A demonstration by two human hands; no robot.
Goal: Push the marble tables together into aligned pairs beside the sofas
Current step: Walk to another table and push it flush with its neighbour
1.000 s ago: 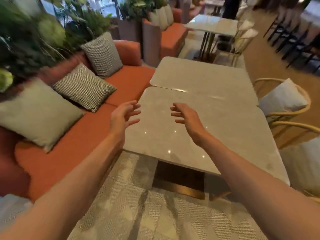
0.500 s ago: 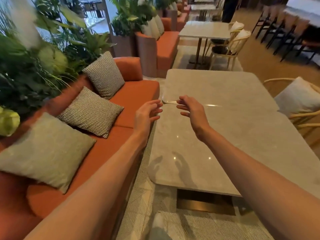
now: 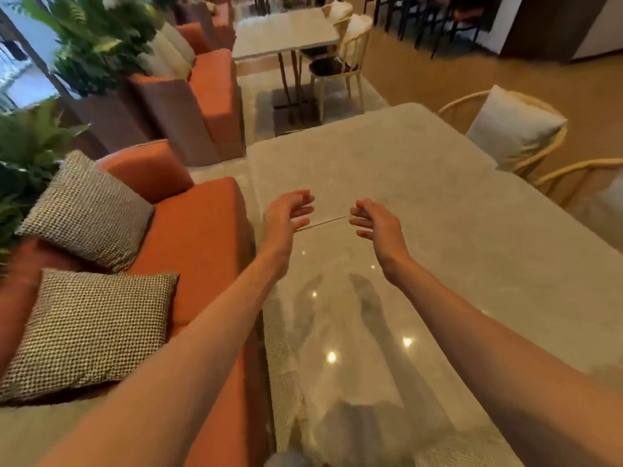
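Observation:
Two grey marble tables stand end to end beside an orange sofa [image 3: 199,241]. The near marble table [image 3: 448,298] fills the lower middle; the far marble table [image 3: 381,156] lies beyond it, and a thin seam [image 3: 332,220] runs between them. My left hand [image 3: 286,214] hovers over the left end of that seam, fingers apart and holding nothing. My right hand [image 3: 379,224] hovers a little to its right, also with spread fingers and nothing in it. Neither hand clearly touches the marble.
Checked cushions [image 3: 87,210] lie on the sofa, with plants [image 3: 30,153] behind. Rattan chairs [image 3: 512,129] with white cushions line the tables' right side. Further back stand another marble table [image 3: 283,32], a second orange sofa [image 3: 212,82] and a chair [image 3: 340,62].
The view has moved forward along the near table. Both hands travelled from its near end to above the seam between the two tables, still holding nothing.

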